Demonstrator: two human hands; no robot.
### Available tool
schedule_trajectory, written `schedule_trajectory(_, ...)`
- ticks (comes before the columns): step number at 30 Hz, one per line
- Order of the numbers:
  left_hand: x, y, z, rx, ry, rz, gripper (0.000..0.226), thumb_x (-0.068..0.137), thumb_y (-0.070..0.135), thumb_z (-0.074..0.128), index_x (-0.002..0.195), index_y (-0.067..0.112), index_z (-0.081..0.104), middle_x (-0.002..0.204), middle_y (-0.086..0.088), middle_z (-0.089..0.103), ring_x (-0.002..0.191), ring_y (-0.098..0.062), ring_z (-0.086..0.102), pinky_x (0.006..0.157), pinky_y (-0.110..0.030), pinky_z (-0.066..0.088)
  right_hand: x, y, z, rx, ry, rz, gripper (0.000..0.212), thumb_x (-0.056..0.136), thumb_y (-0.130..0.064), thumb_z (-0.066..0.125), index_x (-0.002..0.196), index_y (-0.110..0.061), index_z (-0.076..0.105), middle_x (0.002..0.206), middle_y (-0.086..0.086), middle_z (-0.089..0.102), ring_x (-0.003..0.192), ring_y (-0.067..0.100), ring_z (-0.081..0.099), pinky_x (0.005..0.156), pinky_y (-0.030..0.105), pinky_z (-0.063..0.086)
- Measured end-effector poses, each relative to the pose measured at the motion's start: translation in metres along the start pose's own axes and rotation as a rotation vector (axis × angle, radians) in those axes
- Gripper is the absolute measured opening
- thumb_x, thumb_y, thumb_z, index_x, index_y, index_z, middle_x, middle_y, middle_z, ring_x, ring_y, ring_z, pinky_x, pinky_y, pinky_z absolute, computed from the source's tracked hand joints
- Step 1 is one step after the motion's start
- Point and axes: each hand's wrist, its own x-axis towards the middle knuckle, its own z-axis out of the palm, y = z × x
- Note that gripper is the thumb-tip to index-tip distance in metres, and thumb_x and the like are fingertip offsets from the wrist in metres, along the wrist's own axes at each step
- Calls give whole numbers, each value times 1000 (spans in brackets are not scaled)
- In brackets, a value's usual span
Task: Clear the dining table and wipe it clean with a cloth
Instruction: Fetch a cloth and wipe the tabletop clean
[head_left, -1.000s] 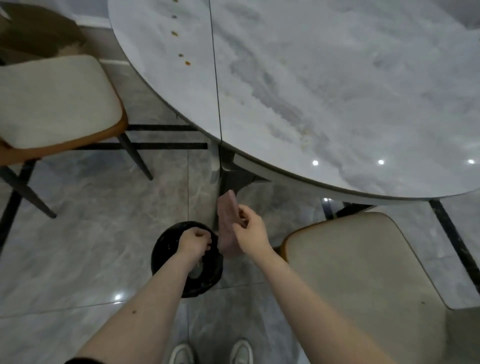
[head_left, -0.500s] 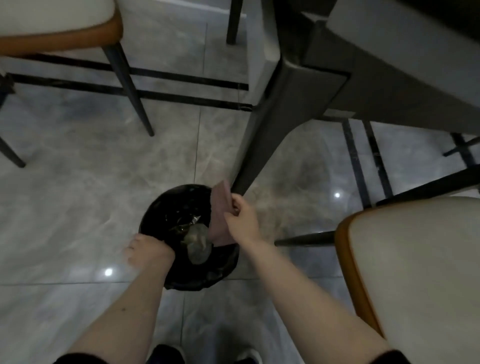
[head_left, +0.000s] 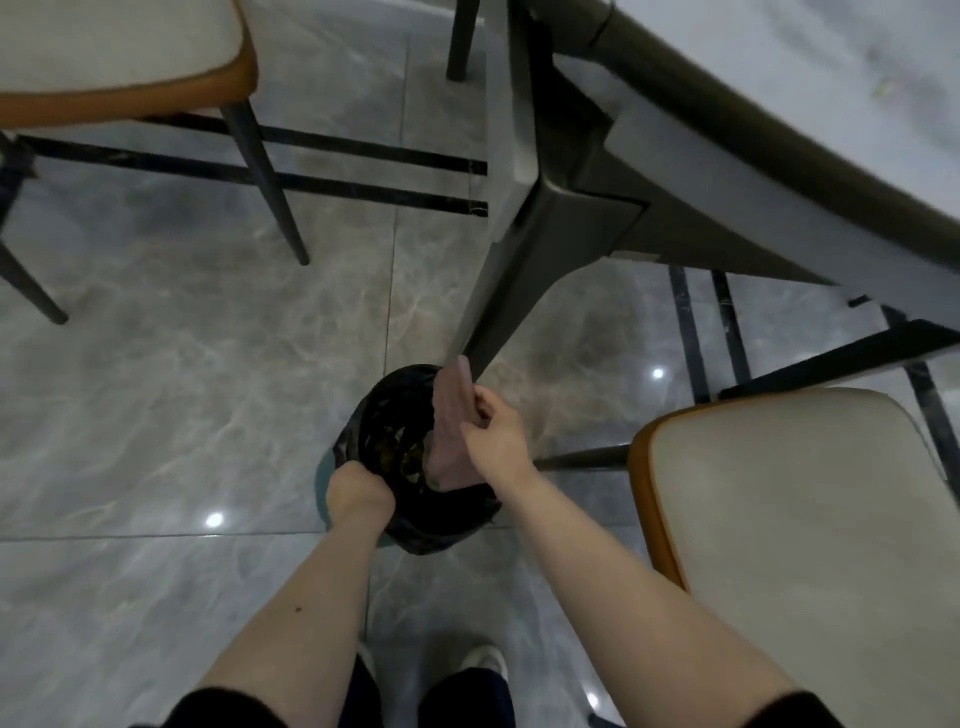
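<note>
Right hand (head_left: 493, 434), fingers curled, grips a pinkish cloth (head_left: 451, 431) hanging into the mouth of a waste bin (head_left: 415, 525) lined with a black bag. Left hand (head_left: 358, 491), also curled, grips the bag's near rim. The bin stands on the grey tiled floor (head_left: 182, 364) beside the bench leg (head_left: 511, 291). The bench (head_left: 805, 78) edge crosses upper right; cushioned chairs (head_left: 810, 530) flank the bin.

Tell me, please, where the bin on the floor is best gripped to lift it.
Probably the near-left rim of the bin, from above. The left hand already grips the black liner there, and that side faces open floor. The right hand holds the cloth over the far-right rim, where the table leg crowds in.
</note>
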Motion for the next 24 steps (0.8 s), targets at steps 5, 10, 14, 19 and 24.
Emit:
schedule_trajectory(5, -54, 14, -39, -82, -20, 5, 34, 93, 9, 48, 59, 9, 45, 75, -15, 62, 55, -17, 48, 46, -20, 39, -38, -39, -32, 41, 23, -20, 40, 86, 4, 50, 122, -11, 58, 103, -6, 59, 101, 8, 55, 93, 21, 43)
schedule_trajectory(10, -114, 40, -81, -293, -157, 2, 19, 91, 5, 51, 103, -6, 59, 89, -17, 67, 62, -28, 66, 50, -32, 57, -81, -88, -66, -31, 41, -55, 41, 86, 2, 50, 122, -16, 58, 107, -8, 59, 106, 7, 54, 89, 15, 41)
schedule_trajectory(14, -167, 67, -114, -310, -244, 25, 24, 90, 2, 49, 113, -3, 53, 91, -14, 63, 55, -29, 63, 43, -30, 55, -112, -134, -97, -93, 67, -106, 41, 86, 2, 49, 120, -18, 58, 104, -10, 58, 100, 2, 52, 76, 5, 36)
schedule_trajectory(19, -219, 108, -148, -281, -253, 100, 38, 88, 0, 54, 125, -4, 48, 112, -22, 56, 61, -32, 62, 38, -34, 54, -141, -182, -144, -153, 72, -189, 39, 85, 0, 52, 119, -18, 60, 105, -8, 61, 102, 5, 54, 82, 11, 38)
schedule_trajectory(24, -263, 149, -164, -241, -247, 133, 40, 85, -5, 58, 125, -4, 49, 123, -26, 53, 73, -33, 57, 25, -27, 42, -155, -216, -198, -100, 178, -213, 33, 87, -2, 57, 116, -16, 61, 108, -6, 62, 109, 11, 56, 91, 20, 41)
